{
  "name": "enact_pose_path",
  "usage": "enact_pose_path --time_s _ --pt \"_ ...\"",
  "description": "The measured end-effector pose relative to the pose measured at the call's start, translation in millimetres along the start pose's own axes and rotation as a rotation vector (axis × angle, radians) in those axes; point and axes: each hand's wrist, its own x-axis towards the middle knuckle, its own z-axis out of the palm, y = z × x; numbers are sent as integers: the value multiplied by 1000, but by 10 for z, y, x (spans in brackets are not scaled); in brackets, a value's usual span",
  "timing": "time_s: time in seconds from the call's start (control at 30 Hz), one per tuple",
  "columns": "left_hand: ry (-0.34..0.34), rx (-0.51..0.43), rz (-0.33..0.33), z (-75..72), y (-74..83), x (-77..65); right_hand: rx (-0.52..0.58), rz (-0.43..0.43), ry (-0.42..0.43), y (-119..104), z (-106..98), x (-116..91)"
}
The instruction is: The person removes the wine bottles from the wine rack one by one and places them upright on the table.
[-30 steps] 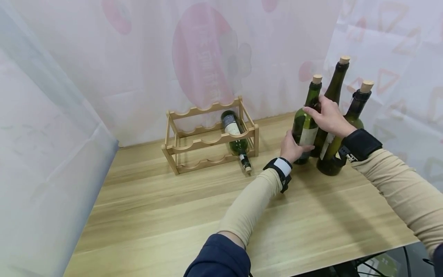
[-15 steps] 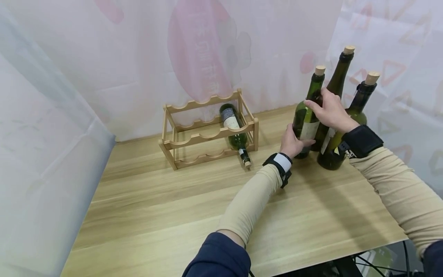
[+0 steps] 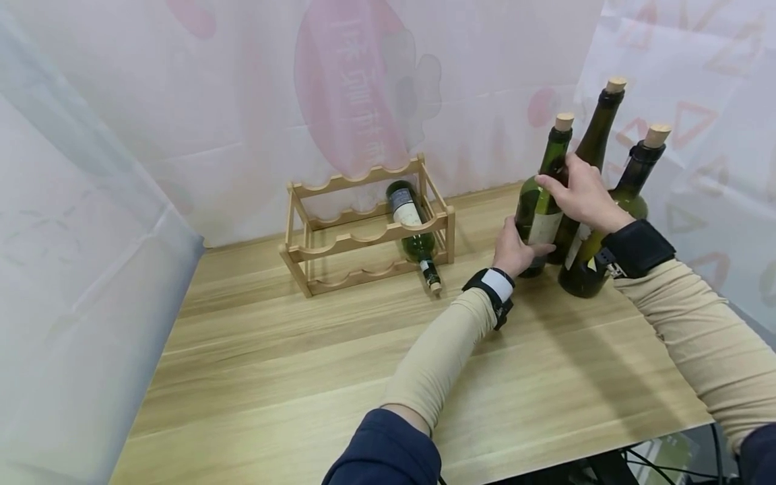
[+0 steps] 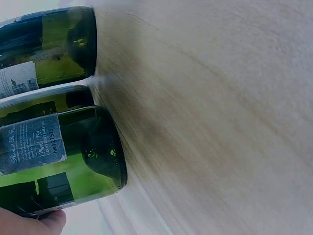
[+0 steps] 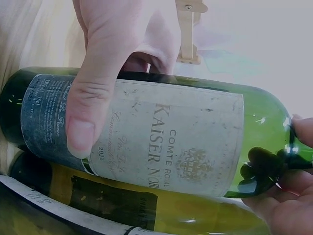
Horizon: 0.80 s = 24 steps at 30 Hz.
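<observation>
A corked green wine bottle (image 3: 543,228) with a pale label stands upright at the right of the table. My left hand (image 3: 512,250) grips its lower body; in the right wrist view the left thumb (image 5: 85,127) lies across the label. Around the shoulder and neck of the same bottle, my right hand (image 3: 587,197) curls its thumb and fingers. Close behind stands a taller dark wine bottle (image 3: 597,138), partly covered by the right hand. A third corked bottle (image 3: 633,205) is under the right wrist. In the left wrist view, the gripped bottle's base (image 4: 105,152) is right at the tabletop.
A wooden wine rack (image 3: 370,236) stands left of the bottles, near the back. One green wine bottle (image 3: 418,246) lies in its right-hand slot, neck towards me. Printed white sheeting (image 3: 242,135) walls the back and sides. The table's front edge (image 3: 582,459) runs below my arms.
The head view tilts down slightly, so the scene sits higher in the picture. Both hands keep their holds on the upright wine bottle, and the bottles and rack stay in place.
</observation>
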Motion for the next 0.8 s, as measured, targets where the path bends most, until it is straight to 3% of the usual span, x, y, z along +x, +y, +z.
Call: enact_pose_path --time_s 0.37,0.8 --pt "7 34 -6 8 -8 11 -15 -16 19 -10 5 -18" --pt "-1 11 7 -17 -3 -27 -12 -23 50 -37 86 -72"
